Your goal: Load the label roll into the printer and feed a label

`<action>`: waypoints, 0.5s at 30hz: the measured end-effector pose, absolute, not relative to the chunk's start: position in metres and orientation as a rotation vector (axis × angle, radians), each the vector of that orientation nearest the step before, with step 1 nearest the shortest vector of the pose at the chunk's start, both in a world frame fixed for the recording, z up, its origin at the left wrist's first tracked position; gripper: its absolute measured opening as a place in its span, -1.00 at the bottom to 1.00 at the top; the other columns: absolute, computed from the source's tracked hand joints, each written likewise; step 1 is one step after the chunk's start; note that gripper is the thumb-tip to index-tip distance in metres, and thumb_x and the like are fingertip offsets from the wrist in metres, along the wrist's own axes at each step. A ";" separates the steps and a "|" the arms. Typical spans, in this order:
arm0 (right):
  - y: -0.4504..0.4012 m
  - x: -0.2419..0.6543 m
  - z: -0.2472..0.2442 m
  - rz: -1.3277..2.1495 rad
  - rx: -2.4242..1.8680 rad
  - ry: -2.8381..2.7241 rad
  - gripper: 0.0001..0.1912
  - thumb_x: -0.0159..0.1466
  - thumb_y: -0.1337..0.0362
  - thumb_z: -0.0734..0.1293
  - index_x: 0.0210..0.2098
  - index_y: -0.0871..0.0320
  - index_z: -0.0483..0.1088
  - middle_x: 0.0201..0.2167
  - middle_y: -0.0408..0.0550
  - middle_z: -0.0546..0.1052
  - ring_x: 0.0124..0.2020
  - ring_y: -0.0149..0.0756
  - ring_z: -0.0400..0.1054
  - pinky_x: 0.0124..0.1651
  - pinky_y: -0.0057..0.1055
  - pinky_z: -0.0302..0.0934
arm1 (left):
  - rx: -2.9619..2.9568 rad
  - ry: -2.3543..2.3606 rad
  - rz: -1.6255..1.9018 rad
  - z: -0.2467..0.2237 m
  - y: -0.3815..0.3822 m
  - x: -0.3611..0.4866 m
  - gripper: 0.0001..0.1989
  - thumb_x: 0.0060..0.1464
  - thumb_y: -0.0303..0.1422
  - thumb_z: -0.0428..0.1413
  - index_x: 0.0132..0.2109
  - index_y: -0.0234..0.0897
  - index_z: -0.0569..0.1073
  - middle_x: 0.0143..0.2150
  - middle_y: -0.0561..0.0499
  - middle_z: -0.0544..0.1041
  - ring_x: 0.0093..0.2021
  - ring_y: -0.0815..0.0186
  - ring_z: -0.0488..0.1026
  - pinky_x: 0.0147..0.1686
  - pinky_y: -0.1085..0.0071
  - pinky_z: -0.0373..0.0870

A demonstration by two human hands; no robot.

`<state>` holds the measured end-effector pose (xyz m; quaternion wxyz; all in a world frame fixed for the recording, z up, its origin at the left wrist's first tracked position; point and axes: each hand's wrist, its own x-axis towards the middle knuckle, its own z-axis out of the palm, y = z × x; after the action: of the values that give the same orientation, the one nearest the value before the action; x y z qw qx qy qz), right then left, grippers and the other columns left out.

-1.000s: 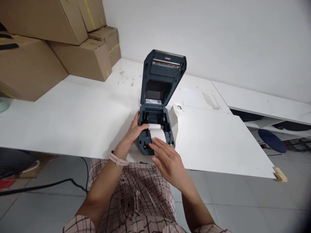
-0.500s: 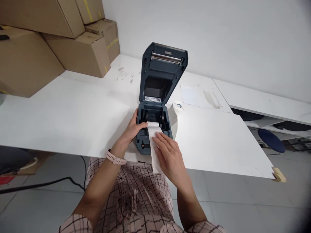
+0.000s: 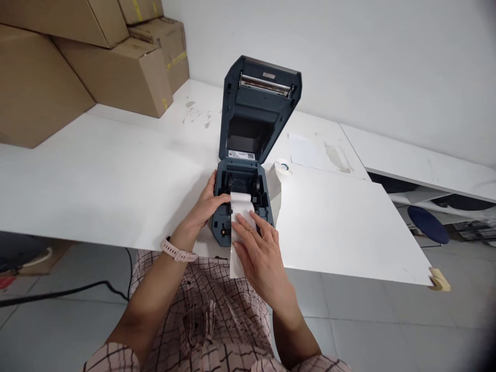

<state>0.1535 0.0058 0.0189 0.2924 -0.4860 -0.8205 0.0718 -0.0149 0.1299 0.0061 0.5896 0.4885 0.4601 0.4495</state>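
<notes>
A dark blue-grey label printer [image 3: 221, 219] stands at the table's front edge, its lid [image 3: 248, 111] tilted up and back. A white label strip [image 3: 237, 266] runs out of its bay and hangs over the front edge. My left hand [image 3: 205, 206] grips the printer's left side wall, fingers outside, thumb reaching in to the paper's left edge. My right hand [image 3: 261, 253] lies flat on the strip with its fingers apart, hiding part of the strip and the printer's front right. Beside the printer on the right sits a white roll [image 3: 282, 168].
Cardboard boxes [image 3: 116, 75] are stacked at the back left against the wall. A white sheet [image 3: 304, 150] lies behind the white panel [image 3: 341, 222] on the right. A roll of tape [image 3: 439, 279] is at the right corner, near a blue stool [image 3: 428, 225]. A black cable [image 3: 77, 290] hangs at lower left.
The label strip has swung left and now runs straighter out of the printer. My right hand has shifted left with it, its fingers more spread. The left hand keeps its hold.
</notes>
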 end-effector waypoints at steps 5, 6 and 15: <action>0.001 0.150 0.018 0.064 -1.333 -2.269 -0.54 0.55 0.35 0.22 0.41 0.08 0.28 0.44 0.04 0.41 0.51 0.04 0.22 0.43 0.20 0.25 | 1.093 1.049 1.039 0.009 0.129 -0.015 -0.08 0.08 -0.38 0.22 0.55 -0.18 0.11 0.51 -0.16 0.30 0.45 -0.06 0.31 0.44 -0.02 0.25; 0.000 0.151 0.019 0.036 -1.340 -2.281 -0.57 0.55 0.35 0.21 0.38 0.11 0.32 0.44 0.04 0.42 0.51 0.04 0.22 0.43 0.17 0.25 | 1.085 1.041 1.040 0.010 0.129 -0.015 -0.08 0.09 -0.37 0.23 0.55 -0.18 0.11 0.52 -0.16 0.28 0.47 -0.07 0.28 0.45 -0.02 0.23; 0.000 0.153 0.019 0.023 -1.341 -2.314 -0.57 0.54 0.32 0.26 0.37 0.13 0.37 0.45 0.03 0.39 0.54 -0.01 0.17 0.43 0.06 0.28 | 1.019 1.036 1.040 0.013 0.125 -0.015 -0.04 0.12 -0.30 0.30 0.57 -0.19 0.07 0.51 -0.18 0.33 0.45 -0.11 0.33 0.44 -0.08 0.26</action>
<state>0.1527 0.0004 0.0189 0.2313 -0.4876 -0.8418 0.0082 -0.0149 0.1254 0.0126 0.6267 0.4443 0.4517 0.4536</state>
